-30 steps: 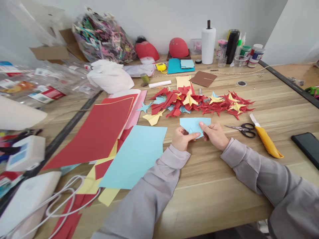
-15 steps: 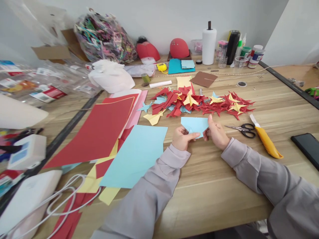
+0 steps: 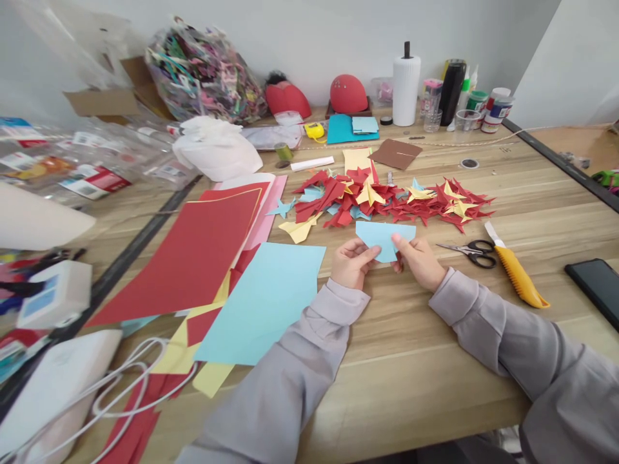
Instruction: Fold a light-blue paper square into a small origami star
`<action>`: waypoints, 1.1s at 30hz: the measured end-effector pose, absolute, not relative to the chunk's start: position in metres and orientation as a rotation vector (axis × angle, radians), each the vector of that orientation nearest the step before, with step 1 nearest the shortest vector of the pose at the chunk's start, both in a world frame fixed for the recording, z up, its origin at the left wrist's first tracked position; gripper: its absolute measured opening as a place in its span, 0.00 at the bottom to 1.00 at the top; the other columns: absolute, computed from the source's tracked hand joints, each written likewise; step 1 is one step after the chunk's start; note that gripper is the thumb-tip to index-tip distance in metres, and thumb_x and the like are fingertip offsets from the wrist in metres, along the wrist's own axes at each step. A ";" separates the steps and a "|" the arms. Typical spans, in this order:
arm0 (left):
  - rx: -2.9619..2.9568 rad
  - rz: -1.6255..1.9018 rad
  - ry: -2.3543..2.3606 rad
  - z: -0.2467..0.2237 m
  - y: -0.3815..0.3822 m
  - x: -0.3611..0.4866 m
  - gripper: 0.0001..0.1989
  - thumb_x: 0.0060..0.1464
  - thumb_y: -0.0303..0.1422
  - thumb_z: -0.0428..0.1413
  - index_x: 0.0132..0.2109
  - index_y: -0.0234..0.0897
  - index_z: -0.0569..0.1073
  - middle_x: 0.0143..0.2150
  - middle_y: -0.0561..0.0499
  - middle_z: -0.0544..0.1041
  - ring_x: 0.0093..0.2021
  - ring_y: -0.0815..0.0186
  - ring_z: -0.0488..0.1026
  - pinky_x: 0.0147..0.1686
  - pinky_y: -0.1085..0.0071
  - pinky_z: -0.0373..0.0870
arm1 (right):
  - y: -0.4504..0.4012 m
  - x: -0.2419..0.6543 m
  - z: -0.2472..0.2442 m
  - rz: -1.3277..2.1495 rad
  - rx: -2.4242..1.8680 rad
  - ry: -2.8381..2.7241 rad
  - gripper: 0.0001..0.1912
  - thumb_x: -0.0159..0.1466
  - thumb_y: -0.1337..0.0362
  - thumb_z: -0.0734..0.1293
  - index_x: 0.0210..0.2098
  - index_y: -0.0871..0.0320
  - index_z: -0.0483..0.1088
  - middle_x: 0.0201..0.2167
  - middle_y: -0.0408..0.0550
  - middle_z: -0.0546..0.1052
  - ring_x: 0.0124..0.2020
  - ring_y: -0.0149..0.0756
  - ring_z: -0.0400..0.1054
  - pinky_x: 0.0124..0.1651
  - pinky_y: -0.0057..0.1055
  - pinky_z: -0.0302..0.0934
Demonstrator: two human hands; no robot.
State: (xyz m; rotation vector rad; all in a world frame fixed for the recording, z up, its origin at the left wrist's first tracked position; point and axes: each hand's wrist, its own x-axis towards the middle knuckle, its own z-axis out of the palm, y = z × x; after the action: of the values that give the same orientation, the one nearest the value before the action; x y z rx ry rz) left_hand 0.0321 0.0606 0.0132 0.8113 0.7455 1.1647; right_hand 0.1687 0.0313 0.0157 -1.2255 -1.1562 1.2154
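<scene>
A folded piece of light blue paper (image 3: pixel 384 237) is held up just above the wooden table (image 3: pixel 416 380), with both hands at its lower corners. My left hand (image 3: pixel 352 263) pinches its left side. My right hand (image 3: pixel 420 259) grips the right side, fingertips on top. Just ahead lies a heap of red, yellow and blue folded paper stars (image 3: pixel 387 205), apart from the hands. A large light blue sheet (image 3: pixel 264 306) lies left of my left hand.
Left of the hands lie overlapping red, pink and yellow sheets. Black-handled scissors (image 3: pixel 472 254), a yellow utility knife (image 3: pixel 517 276) and a phone (image 3: pixel 597 283) lie to the right. Bottles and a paper towel roll (image 3: pixel 406 90) line the back; plastic bags and white cables crowd the left.
The blue paper has risen slightly and turned in my fingers, and its small folded point no longer shows. My left hand has shifted slightly lower on the paper's left side.
</scene>
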 end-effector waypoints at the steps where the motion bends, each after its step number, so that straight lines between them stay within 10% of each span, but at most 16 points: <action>1: 0.816 1.162 0.749 0.013 0.061 0.032 0.16 0.26 0.31 0.71 0.28 0.35 0.78 0.22 0.54 0.77 0.24 0.70 0.72 0.26 0.73 0.69 | 0.031 0.168 0.016 1.193 -1.203 -1.234 0.30 0.51 0.38 0.66 0.16 0.60 0.65 0.12 0.41 0.66 0.15 0.26 0.60 0.20 0.25 0.56; 33: 0.740 1.219 0.882 0.018 0.061 0.037 0.21 0.21 0.36 0.72 0.16 0.34 0.67 0.15 0.58 0.68 0.19 0.75 0.65 0.20 0.77 0.62 | 0.031 0.167 0.017 1.269 -1.083 -1.318 0.18 0.49 0.53 0.73 0.19 0.59 0.65 0.13 0.38 0.67 0.14 0.23 0.58 0.17 0.22 0.56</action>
State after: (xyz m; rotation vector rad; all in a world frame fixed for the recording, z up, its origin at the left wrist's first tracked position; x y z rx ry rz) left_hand 0.0366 0.0614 0.0175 0.7397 0.8818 1.2192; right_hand 0.1670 0.0310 0.0175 -1.0834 -1.3176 1.2693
